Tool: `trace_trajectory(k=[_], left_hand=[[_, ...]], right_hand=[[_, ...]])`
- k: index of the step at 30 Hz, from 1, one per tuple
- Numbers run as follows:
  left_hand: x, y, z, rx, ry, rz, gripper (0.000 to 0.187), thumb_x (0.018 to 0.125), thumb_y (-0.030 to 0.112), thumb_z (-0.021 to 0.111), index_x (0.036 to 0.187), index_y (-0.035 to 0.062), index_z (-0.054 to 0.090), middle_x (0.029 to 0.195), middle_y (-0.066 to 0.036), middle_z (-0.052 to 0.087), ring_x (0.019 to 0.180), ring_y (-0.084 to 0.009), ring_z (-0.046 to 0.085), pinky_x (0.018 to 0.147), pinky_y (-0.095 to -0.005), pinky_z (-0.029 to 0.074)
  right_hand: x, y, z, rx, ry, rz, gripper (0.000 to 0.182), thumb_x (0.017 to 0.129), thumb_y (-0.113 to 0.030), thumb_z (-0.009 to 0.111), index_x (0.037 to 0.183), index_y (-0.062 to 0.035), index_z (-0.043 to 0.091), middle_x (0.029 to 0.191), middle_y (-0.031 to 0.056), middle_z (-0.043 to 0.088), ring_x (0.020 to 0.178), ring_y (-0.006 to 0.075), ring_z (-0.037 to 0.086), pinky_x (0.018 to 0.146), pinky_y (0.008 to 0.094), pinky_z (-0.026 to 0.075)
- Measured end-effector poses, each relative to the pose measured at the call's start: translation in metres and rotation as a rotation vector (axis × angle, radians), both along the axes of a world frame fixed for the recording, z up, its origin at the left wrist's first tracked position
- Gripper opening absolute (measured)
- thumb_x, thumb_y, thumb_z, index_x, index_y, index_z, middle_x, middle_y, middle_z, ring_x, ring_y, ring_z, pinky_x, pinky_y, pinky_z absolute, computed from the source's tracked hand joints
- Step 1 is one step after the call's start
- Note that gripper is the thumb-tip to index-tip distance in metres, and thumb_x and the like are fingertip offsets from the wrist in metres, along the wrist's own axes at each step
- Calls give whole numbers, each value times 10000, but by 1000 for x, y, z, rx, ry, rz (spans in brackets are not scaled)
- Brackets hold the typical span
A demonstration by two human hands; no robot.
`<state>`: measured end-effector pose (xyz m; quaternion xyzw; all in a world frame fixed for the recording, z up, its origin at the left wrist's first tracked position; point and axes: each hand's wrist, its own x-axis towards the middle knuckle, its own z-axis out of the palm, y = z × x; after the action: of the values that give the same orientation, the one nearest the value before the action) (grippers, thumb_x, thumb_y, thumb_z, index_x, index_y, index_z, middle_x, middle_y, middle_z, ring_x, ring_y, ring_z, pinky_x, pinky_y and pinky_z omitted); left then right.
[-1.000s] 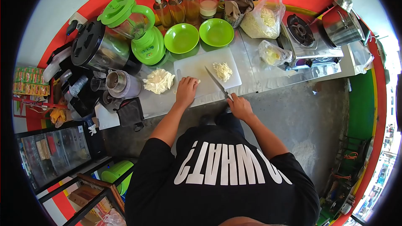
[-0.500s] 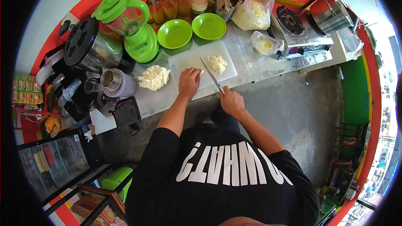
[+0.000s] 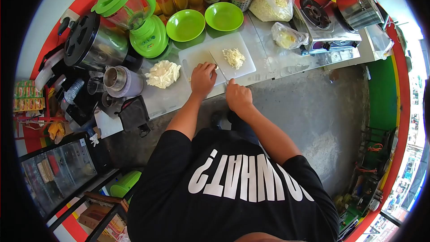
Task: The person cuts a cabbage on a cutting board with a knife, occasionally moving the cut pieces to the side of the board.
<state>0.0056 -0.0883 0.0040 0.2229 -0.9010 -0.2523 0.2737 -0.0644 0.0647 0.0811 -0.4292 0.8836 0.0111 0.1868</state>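
Observation:
On the white cutting board (image 3: 191, 54) my left hand (image 3: 204, 79) presses down with curled fingers. A small pale piece of vegetable (image 3: 217, 67), probably cabbage, shows at its fingertips. My right hand (image 3: 238, 96) is wrapped round the handle of a knife (image 3: 219, 68). Its blade slants away across the board, just right of my left fingertips. A pile of finely shredded pale vegetable (image 3: 234, 58) lies right of the blade. Left of the board sits a leafy pale cabbage (image 3: 163, 74).
Two green bowls (image 3: 186, 25) (image 3: 224, 16) stand behind the board, with a green blender (image 3: 148, 38) to their left. Right of the board are a small plastic bag (image 3: 286, 36), a larger bag of shreds (image 3: 272, 6) and a gas stove (image 3: 324, 24). The metal counter's front edge runs near my forearms.
The knife and my right hand have moved left, bringing the blade close to my left fingertips. My left hand stays on the piece. The whole view has shifted slightly.

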Motion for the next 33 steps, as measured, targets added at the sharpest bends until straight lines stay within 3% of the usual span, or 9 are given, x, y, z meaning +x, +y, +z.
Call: trace_trajectory(k=[8,15,23,33], left_hand=[[-1,0,-2,-20,-58,28,199,827,131,658,1022,114,698,991,-31,655,955,-276,597,845,-412,481],[-3,3,-5,-30,-36,47,145,834,132,657,974,111,690,947,-24,651,907,-274,603,801,-413,480],[-4,10,-1,-35,-11,61,112,842,108,635,942,103,684,919,-38,651,875,-289,602,775,-421,477],[-2,7,1,42,17,14,104,823,80,655,923,56,668,912,-78,673,875,-321,615,782,-429,486]], right_hand=[[1,-13,-48,-51,-35,-81,181,973,-117,515,1103,6,486,833,215,738,795,375,749,698,453,603],[-8,-23,-14,-29,-65,-33,199,963,-103,533,1116,13,480,904,239,736,850,377,749,716,450,605],[11,-8,-41,-45,-42,-96,189,963,-100,514,1111,14,484,841,224,736,792,371,752,708,449,608],[0,-16,-22,-58,-78,-83,173,970,-113,507,1090,10,485,830,215,736,792,372,752,700,450,608]])
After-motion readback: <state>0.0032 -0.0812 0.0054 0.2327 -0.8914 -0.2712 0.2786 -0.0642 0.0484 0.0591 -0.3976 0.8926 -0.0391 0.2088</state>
